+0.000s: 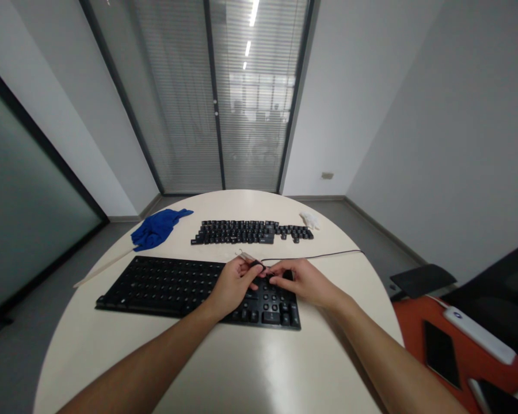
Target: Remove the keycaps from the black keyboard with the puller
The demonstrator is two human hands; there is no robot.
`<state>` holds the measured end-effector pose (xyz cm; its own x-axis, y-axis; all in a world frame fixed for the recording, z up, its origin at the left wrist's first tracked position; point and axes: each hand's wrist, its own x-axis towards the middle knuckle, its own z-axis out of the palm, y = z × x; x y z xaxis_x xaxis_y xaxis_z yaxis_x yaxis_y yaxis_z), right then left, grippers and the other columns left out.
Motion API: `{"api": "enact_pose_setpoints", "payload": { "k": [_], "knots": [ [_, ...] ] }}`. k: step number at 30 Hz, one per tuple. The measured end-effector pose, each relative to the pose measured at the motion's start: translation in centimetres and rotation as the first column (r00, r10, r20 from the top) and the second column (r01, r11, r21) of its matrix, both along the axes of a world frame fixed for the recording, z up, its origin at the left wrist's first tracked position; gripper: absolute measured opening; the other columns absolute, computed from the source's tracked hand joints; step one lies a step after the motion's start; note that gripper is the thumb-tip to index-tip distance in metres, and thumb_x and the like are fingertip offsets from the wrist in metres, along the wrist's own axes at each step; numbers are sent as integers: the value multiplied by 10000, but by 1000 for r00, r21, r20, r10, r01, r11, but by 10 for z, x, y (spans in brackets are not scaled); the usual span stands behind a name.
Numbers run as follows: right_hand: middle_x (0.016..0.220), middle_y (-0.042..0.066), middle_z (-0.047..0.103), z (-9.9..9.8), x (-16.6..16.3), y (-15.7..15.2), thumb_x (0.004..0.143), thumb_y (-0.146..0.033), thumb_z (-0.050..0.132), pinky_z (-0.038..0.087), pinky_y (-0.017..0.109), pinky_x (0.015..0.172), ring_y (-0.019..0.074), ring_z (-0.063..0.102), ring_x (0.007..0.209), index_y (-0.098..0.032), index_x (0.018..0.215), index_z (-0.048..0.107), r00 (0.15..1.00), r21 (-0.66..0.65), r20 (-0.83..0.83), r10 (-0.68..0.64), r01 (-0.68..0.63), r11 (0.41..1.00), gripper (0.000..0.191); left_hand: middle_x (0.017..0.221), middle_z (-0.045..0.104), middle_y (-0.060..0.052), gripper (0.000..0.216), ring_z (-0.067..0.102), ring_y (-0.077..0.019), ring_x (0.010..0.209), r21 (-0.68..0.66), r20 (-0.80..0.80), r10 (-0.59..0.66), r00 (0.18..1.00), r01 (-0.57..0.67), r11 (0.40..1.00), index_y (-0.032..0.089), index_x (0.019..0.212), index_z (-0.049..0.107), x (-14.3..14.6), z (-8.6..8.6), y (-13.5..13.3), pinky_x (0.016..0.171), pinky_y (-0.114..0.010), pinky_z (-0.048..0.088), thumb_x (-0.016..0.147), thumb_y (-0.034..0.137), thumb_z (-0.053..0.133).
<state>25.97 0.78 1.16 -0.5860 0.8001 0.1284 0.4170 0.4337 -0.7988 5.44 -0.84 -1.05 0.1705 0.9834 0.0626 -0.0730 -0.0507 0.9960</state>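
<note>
A black keyboard [164,284] lies on the table, most of its keycaps off and bare switches showing; several caps remain at its lower right. Over its right part, my left hand [235,284] is closed round a slim tool with thin wire ends, which looks like a keycap puller [244,254]. A small dark piece, probably a keycap [256,264], shows by the left thumb. My right hand [300,279] is pinched close beside the left, at the keyboard's upper right. Whatever lies between its fingertips is too small and hidden to name. Loose black keycaps [237,232] stand in rows behind the keyboard.
A blue cloth [157,229] and a pale stick [103,268] lie at the left. White crumpled material [309,220] sits at the back right, and the cable [323,255] runs rightward off the table [224,368]. An orange chair [418,333] holds phones and a white power strip [479,334].
</note>
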Motion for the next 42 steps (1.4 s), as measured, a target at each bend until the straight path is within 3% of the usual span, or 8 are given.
{"api": "enact_pose_setpoints", "payload": {
  "k": [8,17,24,30,33,37,42],
  "knots": [
    [991,26,760,1,-7,-4,855,-259,672,500,306,832,181,677,874,-231,1043,740,997,52,-14,-69,70,996,202,829,698,-54,307,703,-186,810,-17,-8,17,1000,-17,1000,136,883,588,-1,0,1,524,-195,547,788,405,701],
    [894,40,755,-6,-9,-1,839,-286,690,511,301,750,172,677,783,-190,955,711,980,-43,-125,-154,150,988,153,829,706,-55,275,680,-177,805,19,-41,10,999,-9,1000,134,854,642,2,6,-4,533,-187,531,795,400,677],
    [1054,95,742,-10,-2,5,773,-372,762,526,367,885,209,699,939,-165,955,699,948,-267,-296,-116,34,963,283,880,707,-51,211,671,-174,837,54,-106,-16,994,21,998,147,887,663,3,3,-7,564,-198,538,837,349,626],
    [1013,93,740,-19,2,14,777,-383,748,531,374,881,204,708,894,-167,969,675,907,-292,-368,-205,97,951,298,933,735,-82,214,688,-204,905,-14,-104,-26,994,25,1000,150,920,667,3,4,-7,587,-211,529,828,342,643],
    [1038,83,716,-24,10,22,729,-310,776,530,359,890,196,701,911,-179,997,640,890,-240,-363,-276,197,951,327,948,741,-92,205,696,-197,892,-23,-107,-31,994,29,999,146,926,660,3,4,-8,594,-207,515,835,329,642],
    [1064,86,693,-27,30,36,746,-268,733,521,367,916,200,688,938,-188,1061,623,886,-71,-305,-349,344,936,343,956,743,-102,198,700,-189,879,-26,-102,-34,994,32,999,140,929,646,4,4,-9,598,-203,502,844,318,634],
    [990,83,721,-33,60,55,762,-215,662,507,368,874,213,670,886,-183,1029,673,843,177,-107,-528,538,824,269,928,743,-108,221,703,-193,854,-53,-87,-24,996,19,998,136,916,630,4,5,-9,595,-212,496,825,336,655]
  ]
}}
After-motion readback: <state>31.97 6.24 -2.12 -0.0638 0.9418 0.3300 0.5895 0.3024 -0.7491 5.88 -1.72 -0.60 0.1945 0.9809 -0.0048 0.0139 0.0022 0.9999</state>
